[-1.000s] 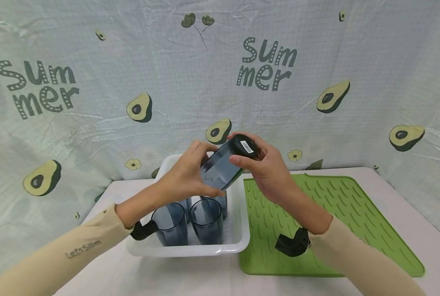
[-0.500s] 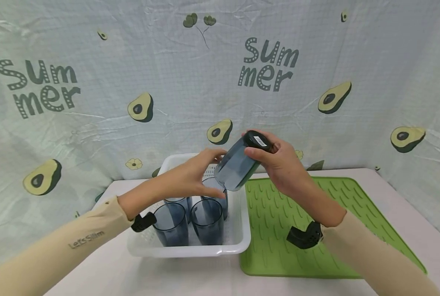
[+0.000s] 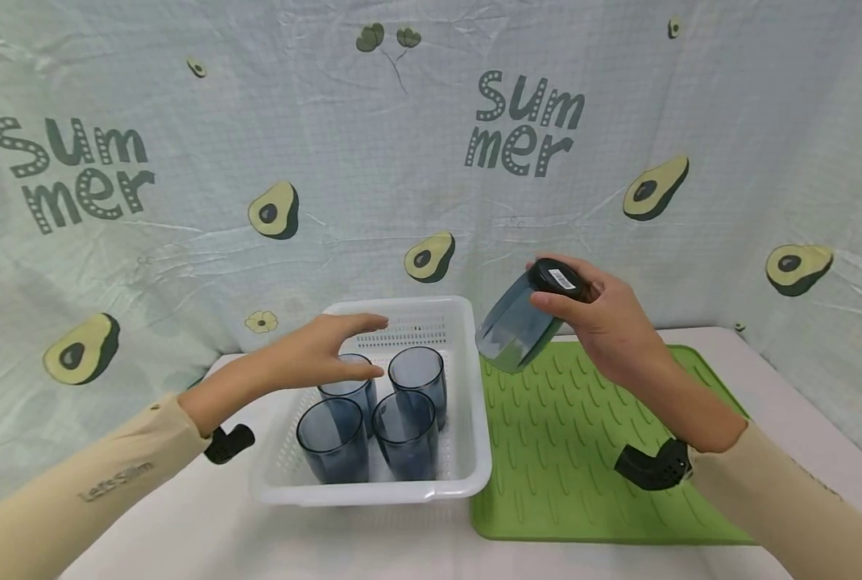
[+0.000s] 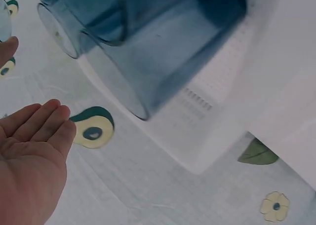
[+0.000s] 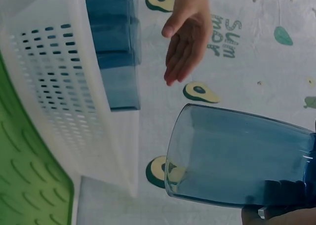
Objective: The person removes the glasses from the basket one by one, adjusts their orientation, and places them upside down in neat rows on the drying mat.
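My right hand (image 3: 608, 322) grips a blue-tinted drinking glass (image 3: 518, 326) around its thick dark base, which bears a barcode sticker. The glass is tilted with its mouth down and to the left, above the left edge of the green mat (image 3: 547, 459). In the right wrist view the glass (image 5: 237, 156) shows its wide rim toward the left hand. My left hand (image 3: 329, 350) is held over the left side of a white plastic basket (image 3: 358, 495), thumb and fingers spread and holding nothing. Several matching glasses (image 3: 405, 435) stand upright inside the basket.
Right of the basket, the ridged green mat lies on a pale tabletop (image 3: 315, 540). A hanging cloth (image 3: 373, 161) printed with avocados and lettering closes off the back. In the right wrist view, the basket's slotted wall (image 5: 49, 62) rises beside the mat.
The left hand has let go of the glass and drawn back to the left. The right hand has carried the glass rightward, from above the basket to the mat's left edge.
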A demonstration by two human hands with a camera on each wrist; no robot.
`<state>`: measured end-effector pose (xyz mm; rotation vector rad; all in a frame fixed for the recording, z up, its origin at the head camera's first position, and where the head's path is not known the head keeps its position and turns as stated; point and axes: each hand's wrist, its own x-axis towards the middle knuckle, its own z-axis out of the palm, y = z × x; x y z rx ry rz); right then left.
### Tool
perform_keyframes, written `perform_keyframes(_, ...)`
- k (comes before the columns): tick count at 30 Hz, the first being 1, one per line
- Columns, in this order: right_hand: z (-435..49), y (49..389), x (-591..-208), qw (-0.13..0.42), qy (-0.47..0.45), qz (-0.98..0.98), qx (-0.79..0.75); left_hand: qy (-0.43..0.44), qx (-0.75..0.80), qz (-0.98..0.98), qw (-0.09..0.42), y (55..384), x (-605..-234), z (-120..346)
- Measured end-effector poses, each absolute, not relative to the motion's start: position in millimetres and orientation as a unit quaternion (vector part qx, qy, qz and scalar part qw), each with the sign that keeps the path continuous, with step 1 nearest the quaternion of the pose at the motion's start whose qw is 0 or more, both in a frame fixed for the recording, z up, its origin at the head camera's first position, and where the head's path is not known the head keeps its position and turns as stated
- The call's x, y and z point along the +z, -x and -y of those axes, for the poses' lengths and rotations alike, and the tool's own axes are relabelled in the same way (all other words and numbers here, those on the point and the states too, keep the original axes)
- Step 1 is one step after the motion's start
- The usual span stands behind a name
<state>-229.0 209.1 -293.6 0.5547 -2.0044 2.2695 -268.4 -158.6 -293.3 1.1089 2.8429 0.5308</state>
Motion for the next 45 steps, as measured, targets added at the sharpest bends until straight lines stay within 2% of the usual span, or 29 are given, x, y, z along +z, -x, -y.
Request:
perform_keyframes(11,-232.3,231.5,-304.1,0.040,-0.175,0.665,0.725,-0.376,0.202,-0.903,0.052,274.8,-302.4,193.6)
perform_keyframes(22,-236.8,228.0,-306.8,0.041,-0.164,0.699,0.695,-0.371,0.281,-0.875,0.135,294.5,-316.9,216.6)
perform_keyframes(26,-237.6,227.4,-307.9,0.043,-0.164,0.705,0.689,-0.369,0.275,-0.876,0.149,297.7,-317.1,219.1)
perform_keyframes(34,-238.9,226.3,-308.8,0.046,-0.171,0.700,0.692,-0.326,0.274,-0.895,0.136,299.2,-312.8,208.3)
perform_keyframes(45,-241.0,226.0,-313.6,0.048,-0.162,0.709,0.684,-0.295,0.198,-0.932,0.071,292.7,-314.4,195.4)
